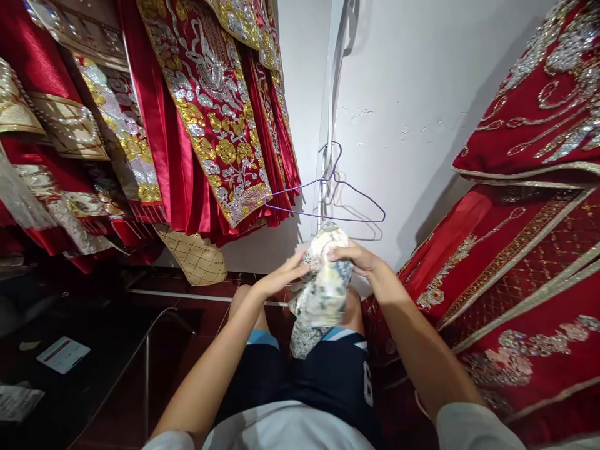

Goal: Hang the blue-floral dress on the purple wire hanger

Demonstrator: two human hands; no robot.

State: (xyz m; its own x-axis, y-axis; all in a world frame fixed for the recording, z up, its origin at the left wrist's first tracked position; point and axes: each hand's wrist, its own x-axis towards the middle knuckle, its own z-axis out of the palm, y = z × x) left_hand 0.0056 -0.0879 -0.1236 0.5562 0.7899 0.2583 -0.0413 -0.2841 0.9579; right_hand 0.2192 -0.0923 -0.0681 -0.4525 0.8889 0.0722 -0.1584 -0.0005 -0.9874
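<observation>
A crumpled, light patterned cloth [328, 290] with white, green and grey patches hangs between my hands, over my knees. My left hand [291, 270] touches its left edge, with fingers stretched out and slightly blurred. On the other side, my right hand [357, 256] grips the upper right part of the cloth between thumb and fingers. Just above the cloth, a thin purple hanger [349, 220] hangs with nothing on it, in front of the white wall.
Red embroidered garments [225, 125] hang at the left, and more red beaded garments [529, 250] hang close by my right arm. A black table [107, 356] at the lower left holds a white card [63, 354]. A pale rail [187, 294] runs low behind my knees.
</observation>
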